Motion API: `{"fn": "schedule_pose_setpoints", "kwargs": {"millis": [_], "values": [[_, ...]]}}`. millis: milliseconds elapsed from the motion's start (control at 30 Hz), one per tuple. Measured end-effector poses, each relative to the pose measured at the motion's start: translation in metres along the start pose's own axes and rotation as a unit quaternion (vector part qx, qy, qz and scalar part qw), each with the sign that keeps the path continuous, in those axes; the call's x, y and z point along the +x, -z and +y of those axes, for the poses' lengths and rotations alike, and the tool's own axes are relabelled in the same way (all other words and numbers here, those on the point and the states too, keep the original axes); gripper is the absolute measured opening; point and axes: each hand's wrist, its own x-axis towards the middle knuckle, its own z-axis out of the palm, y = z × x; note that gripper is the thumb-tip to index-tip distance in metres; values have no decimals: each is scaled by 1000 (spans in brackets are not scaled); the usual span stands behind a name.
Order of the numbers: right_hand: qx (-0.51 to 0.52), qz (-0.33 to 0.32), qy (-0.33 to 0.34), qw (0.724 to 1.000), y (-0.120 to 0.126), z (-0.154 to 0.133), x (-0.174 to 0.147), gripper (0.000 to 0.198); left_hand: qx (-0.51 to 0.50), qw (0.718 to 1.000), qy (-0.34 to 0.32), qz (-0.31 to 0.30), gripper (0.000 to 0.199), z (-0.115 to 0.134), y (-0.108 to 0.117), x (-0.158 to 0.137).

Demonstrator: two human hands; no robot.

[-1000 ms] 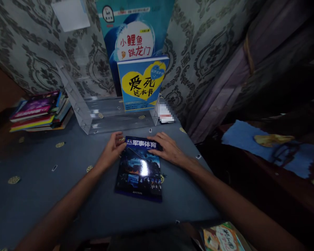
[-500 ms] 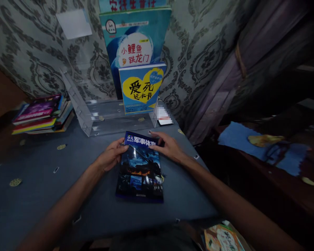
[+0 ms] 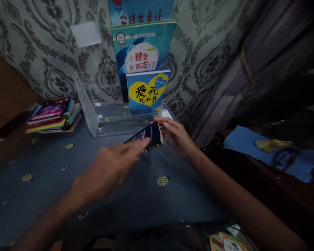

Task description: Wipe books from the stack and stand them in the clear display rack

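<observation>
A dark-covered book (image 3: 155,135) is tilted above the blue-grey tablecloth, its page edges facing right. My right hand (image 3: 176,135) is closed on its right end, thumb and fingers at the edge. Across the near left part of the book lies my left hand (image 3: 115,167), smeared by motion; a fingertip meets the cover, but whether it grips is unclear. Behind them stands a clear acrylic book rack (image 3: 87,104). On its right side a blue book with a yellow heart (image 3: 148,93) leans upright, with a teal picture book (image 3: 143,45) and another blue book (image 3: 141,12) higher behind it.
A stack of books (image 3: 53,116) lies at the table's left. A white card (image 3: 86,34) is on the rack's upper left. A phone (image 3: 167,114) lies behind my right hand. Right of the table are a curtain (image 3: 225,83) and a blue cloth (image 3: 243,143).
The book has gone from lying face up between both hands to being raised and tilted, its near end swung up and away. My left hand has shifted toward me and over it.
</observation>
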Motion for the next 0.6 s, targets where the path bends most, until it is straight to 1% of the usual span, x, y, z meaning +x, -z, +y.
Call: {"fn": "schedule_pose_setpoints", "kwargs": {"millis": [67, 133, 167, 200, 267, 333, 400, 433, 467, 500, 567, 600], "values": [[-34, 2, -33, 999, 11, 13, -9, 34, 124, 990, -22, -57, 62, 3, -31, -12], [-124, -1, -52, 991, 23, 28, -20, 40, 204, 972, -65, -98, 61, 4, -66, -25], [-187, -6, -54, 981, 29, 34, -26, 41, 227, 963, -83, -117, 59, 4, -82, -31], [-250, -13, -46, 967, 33, 39, -31, 41, 245, 956, -104, -121, 57, 3, -97, -36], [-362, -29, -6, 932, 35, 43, -40, 35, 274, 949, -115, -108, 54, 3, -116, -46], [-430, -49, 49, 900, 26, 42, -46, 29, 285, 947, -115, -93, 51, 3, -125, -51], [-448, -98, 81, 885, 8, 37, -49, 28, 286, 947, -115, -85, 48, 3, -126, -53], [-440, -139, 84, 883, -5, 35, -50, 29, 287, 948, -114, -83, 46, 3, -125, -52], [-425, -193, 79, 881, -18, 34, -49, 31, 288, 948, -112, -82, 44, 3, -124, -52], [-411, -255, 72, 872, -32, 34, -48, 32, 288, 948, -110, -82, 41, 3, -124, -51], [-398, -357, 55, 843, -57, 38, -42, 35, 281, 950, -109, -85, 37, 4, -123, -50], [-396, -390, 52, 830, -67, 41, -37, 36, 276, 951, -107, -88, 37, 4, -123, -49]]}}
